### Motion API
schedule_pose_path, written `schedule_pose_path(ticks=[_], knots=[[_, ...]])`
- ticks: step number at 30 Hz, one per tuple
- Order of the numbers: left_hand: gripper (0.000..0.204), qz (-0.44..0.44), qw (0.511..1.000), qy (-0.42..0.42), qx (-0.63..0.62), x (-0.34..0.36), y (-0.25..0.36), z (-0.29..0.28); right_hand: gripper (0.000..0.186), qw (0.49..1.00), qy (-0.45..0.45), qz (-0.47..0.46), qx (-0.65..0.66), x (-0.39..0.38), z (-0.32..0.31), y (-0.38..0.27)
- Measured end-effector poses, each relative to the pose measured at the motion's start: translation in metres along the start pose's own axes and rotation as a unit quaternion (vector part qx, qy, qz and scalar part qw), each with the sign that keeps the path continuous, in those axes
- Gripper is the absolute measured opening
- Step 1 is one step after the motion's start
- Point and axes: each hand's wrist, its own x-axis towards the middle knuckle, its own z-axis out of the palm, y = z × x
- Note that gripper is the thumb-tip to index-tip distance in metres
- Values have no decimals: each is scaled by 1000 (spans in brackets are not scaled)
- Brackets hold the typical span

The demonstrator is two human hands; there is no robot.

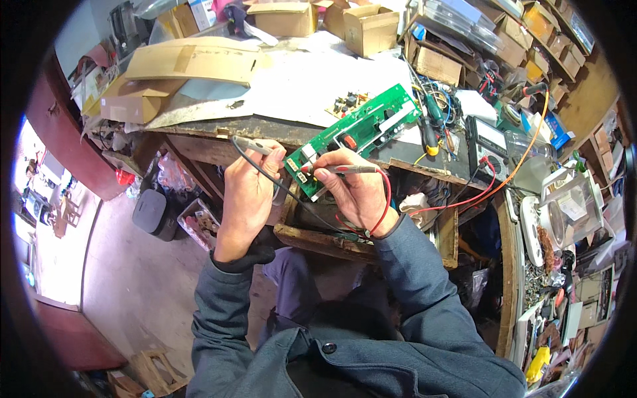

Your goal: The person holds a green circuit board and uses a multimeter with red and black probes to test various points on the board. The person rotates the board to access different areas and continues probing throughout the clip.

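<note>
A green circuit board lies slantwise over the front edge of the workbench, its near left end with white connectors sticking out past the edge. My left hand is closed round a grey test probe with a black lead, just left of that end. Between the fingers of my right hand is a second test probe, grey and red with a red lead, its front end pointing at the connectors. Whether either tip touches the board I cannot tell. A multimeter with leads plugged in stands to the right.
Below the board an open wooden drawer juts out above my lap. A yellow and black screwdriver lies near tangled wires. An orange cable curves down the right side. Cardboard boxes line the back; a dark bin stands on the floor.
</note>
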Motion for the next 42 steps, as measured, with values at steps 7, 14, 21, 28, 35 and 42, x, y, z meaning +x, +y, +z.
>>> schedule_pose_path(ticks=[7,14,21,28,35,42], knots=[[26,14,999,-23,28,2,3,-1,11,999,16,-48,-1,-1,4,11],[17,78,995,-32,47,3,13,0,12,999,0,-41,-17,0,2,5],[17,87,992,-46,78,2,21,-1,11,999,-6,-43,-24,1,3,6],[12,78,992,-38,91,2,24,1,11,997,11,-69,-24,2,5,10],[19,82,991,-32,102,2,25,3,12,998,-22,-44,-29,1,0,7],[22,73,991,-48,99,2,27,1,13,997,-11,-62,-35,1,-1,7]])
